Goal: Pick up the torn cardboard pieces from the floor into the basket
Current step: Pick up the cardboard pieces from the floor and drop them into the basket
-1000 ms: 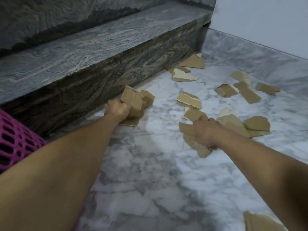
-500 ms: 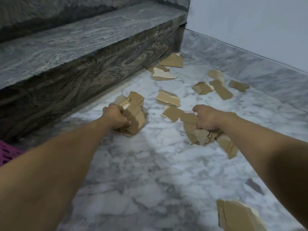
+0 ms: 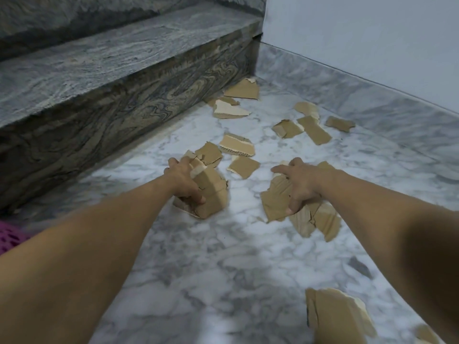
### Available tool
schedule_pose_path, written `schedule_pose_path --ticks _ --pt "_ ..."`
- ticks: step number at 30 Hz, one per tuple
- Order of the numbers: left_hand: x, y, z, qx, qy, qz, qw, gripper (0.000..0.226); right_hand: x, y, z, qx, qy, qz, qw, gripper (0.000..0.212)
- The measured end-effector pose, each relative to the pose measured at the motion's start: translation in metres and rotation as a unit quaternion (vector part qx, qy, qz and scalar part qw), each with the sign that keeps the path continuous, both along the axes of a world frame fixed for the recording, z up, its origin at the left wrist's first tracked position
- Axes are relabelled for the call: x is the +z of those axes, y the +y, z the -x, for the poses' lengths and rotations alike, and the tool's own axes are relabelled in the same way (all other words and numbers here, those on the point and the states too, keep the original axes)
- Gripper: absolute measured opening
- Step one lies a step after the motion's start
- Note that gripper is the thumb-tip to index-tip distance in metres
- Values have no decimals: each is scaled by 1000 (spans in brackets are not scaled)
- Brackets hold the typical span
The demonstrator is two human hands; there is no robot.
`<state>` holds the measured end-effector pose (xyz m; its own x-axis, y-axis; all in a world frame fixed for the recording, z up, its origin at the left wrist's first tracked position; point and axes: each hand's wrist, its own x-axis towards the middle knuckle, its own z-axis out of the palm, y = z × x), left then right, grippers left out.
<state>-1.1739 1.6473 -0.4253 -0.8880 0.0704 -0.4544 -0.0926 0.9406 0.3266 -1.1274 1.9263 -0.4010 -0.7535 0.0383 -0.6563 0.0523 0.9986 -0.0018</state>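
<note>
both hands gathering torn cardboard on the marble floor (image 3: 198, 256)
left hand (image 3: 182, 181) clenched around a stack of cardboard pieces (image 3: 211, 194); right hand (image 3: 301, 183) grasping a crumpled bunch of pieces (image 3: 278, 197). loose scraps (image 3: 238, 145) lie beyond by the step (image 3: 124, 78); pink basket (image 3: 10, 235) at left edge.

A white-and-grey marble floor (image 3: 223, 269) runs up to a dark, swirl-patterned stone step (image 3: 124, 78) on the left. A pale blue wall (image 3: 360, 36) rises on the right above a marble skirting (image 3: 372, 105).
</note>
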Motion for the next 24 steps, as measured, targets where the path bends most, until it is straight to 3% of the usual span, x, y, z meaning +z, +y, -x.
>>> schedule_pose_path --ticks 6,9,12,16,20,24 --pt "3 10 -18 -25 20 52 998 89 11 -10 -28 25 16 -77 997 109" --pt "3 20 -34 -46 24 60 997 85 9 -9 -42 7 34 -32 999 114" --pt "4 26 -48 -63 22 58 996 98 8 -9 -56 -7 55 8 998 116" --pt "7 26 -58 -114 -3 107 988 119 5 -10 -64 47 74 -67 994 125" --pt "7 29 -55 -156 8 154 976 122 5 -10 -66 87 91 -91 988 116" --pt "8 34 -48 -230 4 159 960 132 10 -5 -68 64 102 -48 992 102"
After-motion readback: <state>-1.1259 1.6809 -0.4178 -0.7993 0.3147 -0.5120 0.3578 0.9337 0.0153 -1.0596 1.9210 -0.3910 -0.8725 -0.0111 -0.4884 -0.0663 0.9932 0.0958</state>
